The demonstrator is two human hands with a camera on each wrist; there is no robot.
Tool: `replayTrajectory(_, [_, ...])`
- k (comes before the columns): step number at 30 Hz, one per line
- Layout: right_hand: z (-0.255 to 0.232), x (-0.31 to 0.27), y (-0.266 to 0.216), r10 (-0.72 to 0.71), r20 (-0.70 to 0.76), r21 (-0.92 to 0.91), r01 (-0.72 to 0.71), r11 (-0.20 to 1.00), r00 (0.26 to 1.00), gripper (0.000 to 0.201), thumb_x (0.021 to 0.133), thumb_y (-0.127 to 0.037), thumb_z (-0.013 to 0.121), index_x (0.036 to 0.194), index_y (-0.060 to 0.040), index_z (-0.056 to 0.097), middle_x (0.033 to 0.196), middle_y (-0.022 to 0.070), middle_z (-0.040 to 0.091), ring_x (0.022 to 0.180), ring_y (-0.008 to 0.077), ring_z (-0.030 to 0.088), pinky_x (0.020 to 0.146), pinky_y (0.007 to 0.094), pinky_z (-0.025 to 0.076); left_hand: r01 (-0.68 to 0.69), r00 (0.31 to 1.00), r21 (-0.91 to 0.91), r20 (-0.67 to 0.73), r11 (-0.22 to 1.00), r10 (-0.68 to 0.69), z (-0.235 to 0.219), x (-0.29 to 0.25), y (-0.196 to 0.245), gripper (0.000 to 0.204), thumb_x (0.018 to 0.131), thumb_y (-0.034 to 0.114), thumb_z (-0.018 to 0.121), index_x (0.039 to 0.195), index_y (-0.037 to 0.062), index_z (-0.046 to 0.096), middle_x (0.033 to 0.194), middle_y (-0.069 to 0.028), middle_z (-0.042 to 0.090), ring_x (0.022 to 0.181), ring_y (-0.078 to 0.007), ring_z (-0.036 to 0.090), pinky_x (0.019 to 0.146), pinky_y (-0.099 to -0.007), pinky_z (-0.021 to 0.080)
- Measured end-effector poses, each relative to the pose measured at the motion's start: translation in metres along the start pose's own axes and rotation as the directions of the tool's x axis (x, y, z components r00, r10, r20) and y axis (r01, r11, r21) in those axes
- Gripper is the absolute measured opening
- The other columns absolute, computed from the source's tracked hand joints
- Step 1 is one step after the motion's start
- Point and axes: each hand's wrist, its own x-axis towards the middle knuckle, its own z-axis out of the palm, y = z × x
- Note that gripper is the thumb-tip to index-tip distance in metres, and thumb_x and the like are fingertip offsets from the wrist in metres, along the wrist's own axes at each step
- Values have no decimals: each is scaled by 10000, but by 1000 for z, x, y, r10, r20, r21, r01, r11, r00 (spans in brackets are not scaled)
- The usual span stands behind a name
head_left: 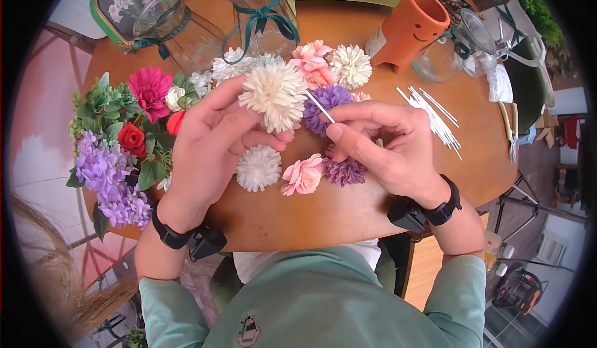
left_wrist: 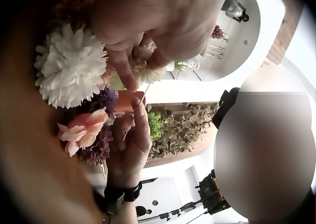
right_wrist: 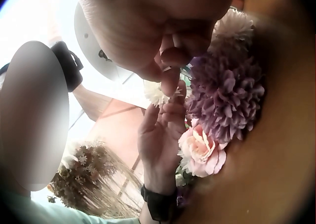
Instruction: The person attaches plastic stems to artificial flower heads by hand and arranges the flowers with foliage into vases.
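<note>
My left hand (head_left: 208, 139) holds a cream chrysanthemum flower head (head_left: 273, 96) by its edges, raised over the table. Between thumb and fingertips, my right hand (head_left: 395, 143) pinches a thin white stick (head_left: 321, 108). The stick slants up to the left, and its far end meets the flower head's right edge. Beneath the hands lie a white flower head (head_left: 259, 169), a pink rose head (head_left: 303, 175) and a mauve flower head (head_left: 345, 170). A purple flower head (head_left: 329, 105) sits behind the stick. In the left wrist view the raised flower is mostly hidden by fingers.
Leafy artificial flowers (head_left: 112, 180) fill the table's left side. Ribboned glass vases (head_left: 264, 34) and an orange smiling pot (head_left: 413, 31) stand at the back. Several loose white sticks (head_left: 435, 121) and yellow-handled pliers (head_left: 512, 130) lie on the right, near the table edge.
</note>
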Motion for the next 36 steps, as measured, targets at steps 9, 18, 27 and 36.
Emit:
replayTrajectory(9, [4, -1, -1, -34, 97, -54, 40, 998, 995, 154, 976, -49, 733, 1108, 16, 781, 621, -31, 635, 508, -2, 507, 468, 216, 352, -58, 997, -115, 46, 992, 63, 6, 0, -13, 486, 1014, 46, 621, 1457, -80, 464, 1315, -192, 666, 1131, -261, 712, 962, -364, 600])
replayTrajectory(18, [8, -1, -2, -33, 116, -132, 49, 990, 993, 151, 970, -53, 732, 1088, 26, 782, 618, -11, 647, 506, 13, 534, 463, 225, 380, -28, 990, 87, -132, 996, 39, 13, -1, -18, 294, 1047, 84, 651, 1315, -26, 598, 1111, -89, 725, 898, -150, 731, 751, -274, 600])
replayTrajectory(27, [6, -3, -4, -134, 70, -162, 144, 976, 988, 144, 948, -45, 749, 1068, 25, 786, 586, -14, 619, 488, 18, 503, 463, 235, 365, 3, 993, -6, -119, 1000, -3, 13, -1, -17, 291, 1122, 202, 553, 1286, -27, 624, 1068, -99, 739, 846, -150, 736, 714, -266, 593])
replayTrajectory(36, [7, -3, -3, -104, 73, -180, 115, 977, 992, 139, 960, -37, 730, 1071, 21, 791, 535, -15, 569, 476, 21, 490, 465, 243, 349, -21, 996, 43, -81, 999, 24, 13, -2, -20, 310, 1126, 231, 554, 1274, -29, 634, 1065, -86, 741, 839, -139, 738, 710, -256, 597])
